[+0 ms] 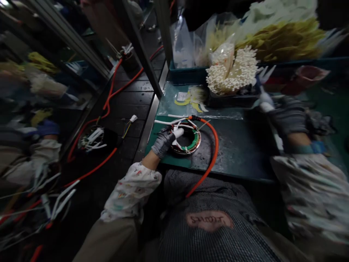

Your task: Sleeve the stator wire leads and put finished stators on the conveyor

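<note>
A motor stator, a ring of copper windings with green lining and white sleeved leads, lies on the green work surface. My left hand, in a grey glove with a white-covered fingertip, grips the ring's left side. A thick orange cable runs from its top, curving right and down to my lap. At the right, my right hand, also gloved, is blurred by motion beside a black tray. White pieces show near its fingers; whether it holds any of them is unclear.
Bundles of thin cream-tipped sticks rest in the tray. Behind it, a blue bin carries yellow sheets and plastic bags. Left of a metal post, another wired stator sits on the dark slatted line. A co-worker's gloved hand is farther left.
</note>
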The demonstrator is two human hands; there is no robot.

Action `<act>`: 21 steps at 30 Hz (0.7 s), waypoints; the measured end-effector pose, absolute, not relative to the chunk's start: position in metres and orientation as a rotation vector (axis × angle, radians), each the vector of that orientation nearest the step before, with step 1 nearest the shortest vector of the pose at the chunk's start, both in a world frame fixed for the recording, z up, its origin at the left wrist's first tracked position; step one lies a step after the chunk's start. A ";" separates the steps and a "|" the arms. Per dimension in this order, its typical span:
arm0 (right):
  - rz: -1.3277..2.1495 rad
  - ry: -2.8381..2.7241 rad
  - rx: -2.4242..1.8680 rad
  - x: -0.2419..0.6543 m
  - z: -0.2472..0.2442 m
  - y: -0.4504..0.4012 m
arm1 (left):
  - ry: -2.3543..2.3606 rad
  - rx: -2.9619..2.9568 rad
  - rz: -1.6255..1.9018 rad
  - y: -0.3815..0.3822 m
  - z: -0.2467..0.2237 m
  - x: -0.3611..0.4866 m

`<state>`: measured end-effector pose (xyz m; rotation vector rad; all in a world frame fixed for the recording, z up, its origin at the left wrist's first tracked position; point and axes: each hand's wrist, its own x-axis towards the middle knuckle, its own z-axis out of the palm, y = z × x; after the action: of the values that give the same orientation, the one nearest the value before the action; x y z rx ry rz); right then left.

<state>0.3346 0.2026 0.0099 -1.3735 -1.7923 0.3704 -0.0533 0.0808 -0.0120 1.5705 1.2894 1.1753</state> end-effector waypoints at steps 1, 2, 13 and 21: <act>0.348 -1.719 -1.475 0.324 0.023 0.185 | 1.316 1.532 1.186 0.083 -0.012 -0.051; 0.379 -1.691 -1.499 0.312 0.034 0.164 | 1.352 1.479 1.198 0.083 -0.013 -0.050; 0.913 -1.983 -1.162 0.224 -0.008 -0.009 | 1.465 1.878 1.383 0.031 -0.002 -0.023; 0.742 -2.145 -1.016 0.235 0.019 -0.012 | 1.307 2.249 1.420 -0.005 -0.009 -0.018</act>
<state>0.2353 -0.0119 0.0195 -1.0163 -2.1449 0.7417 -0.0179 -0.0046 -0.0087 2.2494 1.3071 1.4196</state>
